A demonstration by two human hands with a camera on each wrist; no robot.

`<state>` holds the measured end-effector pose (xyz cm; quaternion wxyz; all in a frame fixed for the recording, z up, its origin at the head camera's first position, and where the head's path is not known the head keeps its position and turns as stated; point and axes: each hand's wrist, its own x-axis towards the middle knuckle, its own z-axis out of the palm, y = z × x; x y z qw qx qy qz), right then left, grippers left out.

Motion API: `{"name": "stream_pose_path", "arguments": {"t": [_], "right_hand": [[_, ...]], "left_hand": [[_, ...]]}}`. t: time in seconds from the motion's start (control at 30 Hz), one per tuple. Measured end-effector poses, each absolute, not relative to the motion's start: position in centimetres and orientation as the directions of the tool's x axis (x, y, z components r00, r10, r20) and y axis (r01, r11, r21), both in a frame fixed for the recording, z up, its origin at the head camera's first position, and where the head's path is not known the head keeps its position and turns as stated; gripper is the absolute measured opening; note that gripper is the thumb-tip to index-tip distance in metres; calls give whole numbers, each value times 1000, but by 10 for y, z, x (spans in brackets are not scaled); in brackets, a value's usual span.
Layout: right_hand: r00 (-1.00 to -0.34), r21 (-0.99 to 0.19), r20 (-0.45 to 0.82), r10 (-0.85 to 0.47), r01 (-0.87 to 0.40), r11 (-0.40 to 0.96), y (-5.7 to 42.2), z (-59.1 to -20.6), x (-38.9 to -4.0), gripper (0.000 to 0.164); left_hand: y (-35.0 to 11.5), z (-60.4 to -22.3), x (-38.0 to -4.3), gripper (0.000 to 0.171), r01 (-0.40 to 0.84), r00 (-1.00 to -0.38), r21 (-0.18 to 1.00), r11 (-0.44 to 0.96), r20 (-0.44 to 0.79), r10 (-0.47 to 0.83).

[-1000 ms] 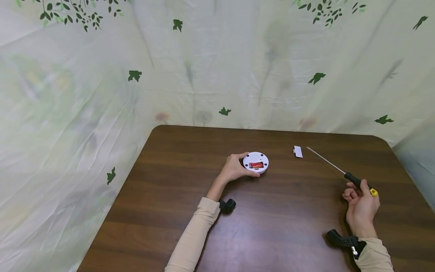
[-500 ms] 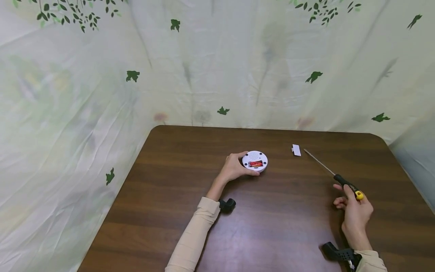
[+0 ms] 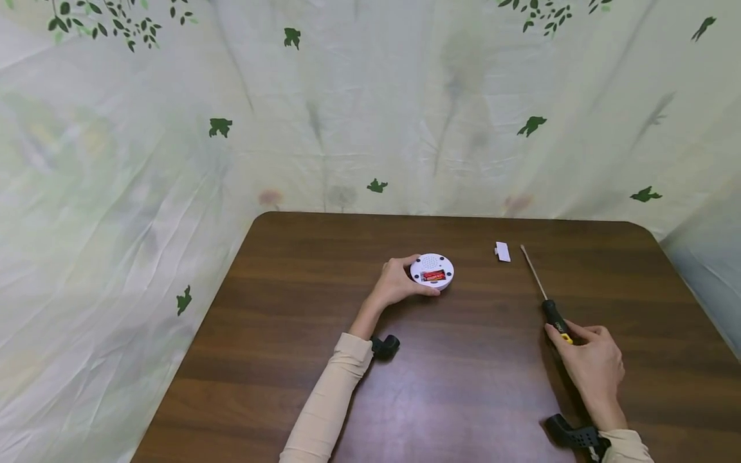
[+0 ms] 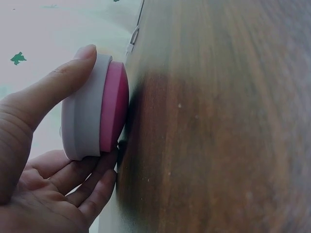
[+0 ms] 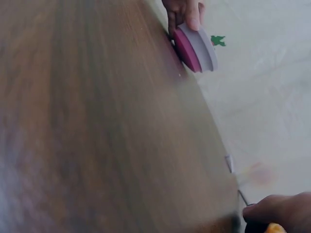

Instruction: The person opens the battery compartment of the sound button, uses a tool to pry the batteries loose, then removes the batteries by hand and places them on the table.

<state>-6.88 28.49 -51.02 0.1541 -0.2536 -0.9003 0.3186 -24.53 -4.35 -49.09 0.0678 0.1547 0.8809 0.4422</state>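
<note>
In the head view my left hand (image 3: 396, 283) grips a round white device (image 3: 431, 263) by its rim, thumb on the near side. Its underside faces up, with red batteries (image 3: 433, 275) showing in an uncovered compartment. The left wrist view shows a pink lower part (image 4: 114, 107) beneath the white body, close to the table. My right hand (image 3: 593, 363) pinches the black and yellow handle of a screwdriver (image 3: 554, 316), whose shaft points toward the table's far side. Left of its tip lies a small white battery cover (image 3: 502, 252).
The brown wooden table (image 3: 463, 373) has rounded far corners. A pale curtain (image 3: 359, 116) with leaf prints hangs behind it and along the left. A black wrist camera is strapped to each forearm.
My right hand has moved left and turned palm down, bringing the screwdriver leftward and more upright in the head view. The left hand keeps holding the device in about the same place.
</note>
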Motion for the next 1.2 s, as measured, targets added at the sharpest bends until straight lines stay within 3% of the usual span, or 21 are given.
{"name": "stream_pose_path", "arguments": {"t": [0.23, 0.6, 0.77, 0.87, 0.97, 1.1, 1.2], "right_hand": [[-851, -595, 112, 513, 356, 721, 287, -511, -69, 47], [-907, -539, 24, 420, 342, 770, 294, -496, -74, 66], [-910, -502, 209, 357, 214, 838, 279, -475, -86, 54], [-932, -565, 293, 214, 11, 825, 257, -465, -108, 41], [-968, -700, 245, 49, -142, 700, 233, -466, -135, 39], [-991, -867, 117, -61, -132, 480, 203, -478, -165, 41], [-998, -923, 41, -47, -56, 381, 185, -485, -179, 42]], "left_hand": [[-45, -489, -245, 90, 219, -941, 790, 572, 17, 337], [-47, -487, -246, 92, 211, -935, 803, 557, -1, 354], [-49, -487, -247, 93, 213, -927, 805, 554, -12, 374], [-52, -486, -247, 91, 214, -923, 808, 549, -18, 386], [-53, -485, -246, 89, 214, -916, 814, 540, -24, 400], [-52, -485, -244, 87, 221, -909, 822, 525, -22, 417], [-52, -485, -242, 87, 231, -906, 815, 532, -19, 422]]}}
